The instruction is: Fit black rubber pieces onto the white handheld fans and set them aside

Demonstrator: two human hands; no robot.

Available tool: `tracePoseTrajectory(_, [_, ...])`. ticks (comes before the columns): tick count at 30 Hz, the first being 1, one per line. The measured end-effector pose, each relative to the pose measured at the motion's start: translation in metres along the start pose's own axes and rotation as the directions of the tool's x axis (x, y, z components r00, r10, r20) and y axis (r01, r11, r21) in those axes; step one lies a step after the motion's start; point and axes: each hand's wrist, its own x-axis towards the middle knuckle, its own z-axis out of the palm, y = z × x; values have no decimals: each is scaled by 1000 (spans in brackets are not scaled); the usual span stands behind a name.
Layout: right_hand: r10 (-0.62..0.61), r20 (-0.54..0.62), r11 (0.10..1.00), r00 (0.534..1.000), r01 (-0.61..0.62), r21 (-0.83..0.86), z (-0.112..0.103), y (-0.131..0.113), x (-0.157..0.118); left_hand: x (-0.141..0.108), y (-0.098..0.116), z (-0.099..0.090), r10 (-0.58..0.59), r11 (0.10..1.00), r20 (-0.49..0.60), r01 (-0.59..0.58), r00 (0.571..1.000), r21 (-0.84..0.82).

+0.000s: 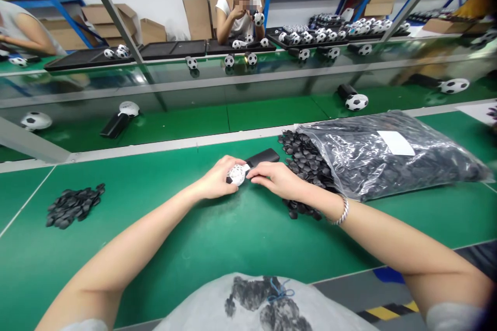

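Observation:
My left hand (pixel 218 178) is wrapped round a small soccer ball (pixel 236 174), white with black patches, low over the green tabletop. A black handle (pixel 263 158) reaches from the ball to the upper right and looks joined to it. Close to the ball's right side, my right hand (pixel 275 178) has its thumb and fingers pinched together; whatever sits between the fingertips is too small to make out. Right behind that hand lies a heap of small black pieces (pixel 306 158), spilling from a clear plastic bag (pixel 392 165).
A smaller pile of black pieces (pixel 75 205) lies at the left. Beyond the ledge, soccer balls with black handles (pixel 356 102) rest along a green conveyor belt (pixel 202 119). Across it, a person (pixel 236 15) holds a ball near black trays (pixel 174 48). A metal post (pixel 112 10) stands at the left.

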Motion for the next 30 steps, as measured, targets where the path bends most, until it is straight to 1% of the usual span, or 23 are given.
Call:
tracePoseTrajectory(3, [57, -6, 997, 998, -56, 54, 4, -2, 4, 0, 1, 1, -9, 1000, -8, 9, 1000, 2])
tracePoseTrajectory(4, [47, -11, 997, 999, -46, 59, 4, -3, 5, 0, 1, 1, -11, 1000, -12, 11, 1000, 1])
tracePoseTrajectory(7, [-41, -33, 998, 999, 43, 52, 5, -3, 10, 1, 2, 0, -8, 1000, -18, 8, 1000, -7])
tracePoseTrajectory(9, [-62, -37, 996, 997, 64, 63, 6, -2, 13, 1, 2, 1, -16, 1000, -17, 15, 1000, -16])
tracePoseTrajectory(14, [-23, -39, 988, 999, 29, 151, 8, 2, 18, 3, 2, 3, -39, 999, -55, 37, 998, -30])
tracePoseTrajectory(18, [22, -58, 985, 998, -11, 175, 9, 4, 18, 2, 2, 6, -37, 999, -93, 34, 995, -34])
tracePoseTrajectory(21, [60, -39, 985, 997, -53, 166, 10, 4, 17, 1, 2, 7, -21, 999, -100, 18, 995, -29])
tracePoseTrajectory(26, [103, -47, 990, 994, -99, 97, 9, 6, 18, 2, 4, 7, -23, 1000, -104, 23, 994, -8])
tracePoseTrajectory(30, [94, 43, 994, 995, -96, 59, 3, 6, 27, 4, 5, 8, -21, 1000, -109, 22, 994, 4])
